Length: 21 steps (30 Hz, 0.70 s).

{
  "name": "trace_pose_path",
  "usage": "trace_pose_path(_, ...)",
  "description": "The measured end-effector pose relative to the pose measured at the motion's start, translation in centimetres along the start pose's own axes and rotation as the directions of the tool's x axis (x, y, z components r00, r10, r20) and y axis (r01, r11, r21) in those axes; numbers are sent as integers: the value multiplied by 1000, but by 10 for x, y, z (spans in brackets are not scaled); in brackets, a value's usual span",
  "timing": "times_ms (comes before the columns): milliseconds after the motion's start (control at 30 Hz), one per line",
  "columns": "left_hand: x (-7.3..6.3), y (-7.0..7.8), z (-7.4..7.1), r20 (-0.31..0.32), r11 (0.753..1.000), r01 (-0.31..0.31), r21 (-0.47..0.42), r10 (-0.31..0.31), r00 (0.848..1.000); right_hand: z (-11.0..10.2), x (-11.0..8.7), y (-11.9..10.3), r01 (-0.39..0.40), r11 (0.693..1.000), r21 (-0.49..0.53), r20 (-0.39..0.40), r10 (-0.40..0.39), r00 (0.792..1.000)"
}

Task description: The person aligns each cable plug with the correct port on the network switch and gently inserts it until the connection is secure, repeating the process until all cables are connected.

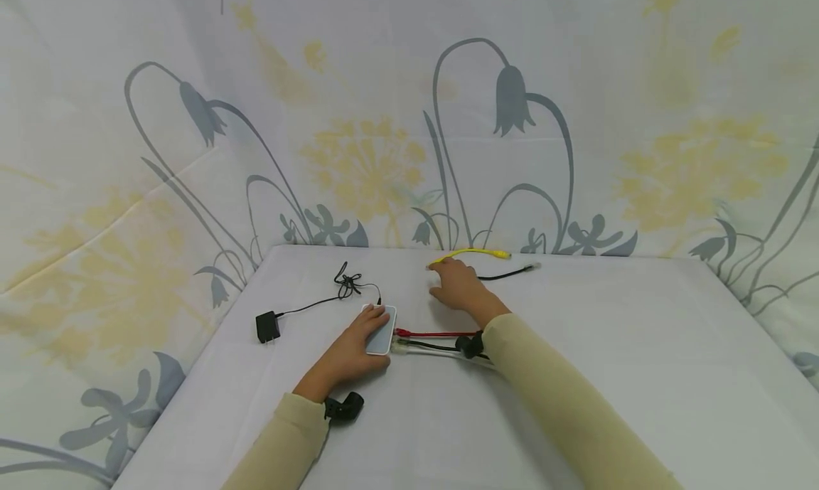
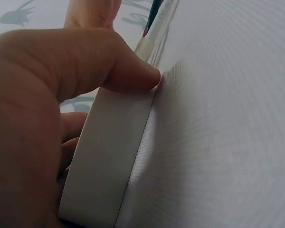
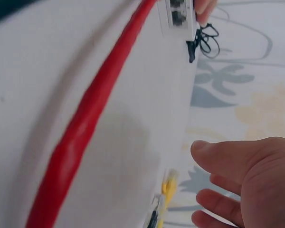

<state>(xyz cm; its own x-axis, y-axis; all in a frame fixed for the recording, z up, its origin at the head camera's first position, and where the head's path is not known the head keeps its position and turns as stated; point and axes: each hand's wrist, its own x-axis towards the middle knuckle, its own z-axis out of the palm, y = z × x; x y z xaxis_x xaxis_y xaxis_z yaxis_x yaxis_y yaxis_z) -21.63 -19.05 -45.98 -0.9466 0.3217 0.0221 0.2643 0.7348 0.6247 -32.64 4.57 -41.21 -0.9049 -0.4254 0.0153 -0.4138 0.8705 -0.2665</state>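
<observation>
My left hand grips a small white network switch on the table; in the left wrist view the thumb lies along its near end, with fingers on the far side. Ports show on its right side in the right wrist view. A red cable, a black cable and a white cable run from that side. Farther back, my right hand reaches over the table with its fingers relaxed, holding nothing. Its fingertips are close to a yellow cable, and a second black cable lies beside it.
A black power adapter lies to the left, and its thin bundled cord leads to the back of the switch. Behind the white table hangs a flower-patterned cloth. The right forearm crosses over the cables' right ends.
</observation>
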Motion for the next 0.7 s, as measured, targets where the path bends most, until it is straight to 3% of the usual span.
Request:
trace_pose_path(467,0,0,-1,-15,1000,0,-3,0,1000,-4,7,25,-124,992,15,52,123,991)
trace_pose_path(700,0,-1,0,-11,1000,-5,1,5,1000,0,8,30,-169,985,21,116,166,979)
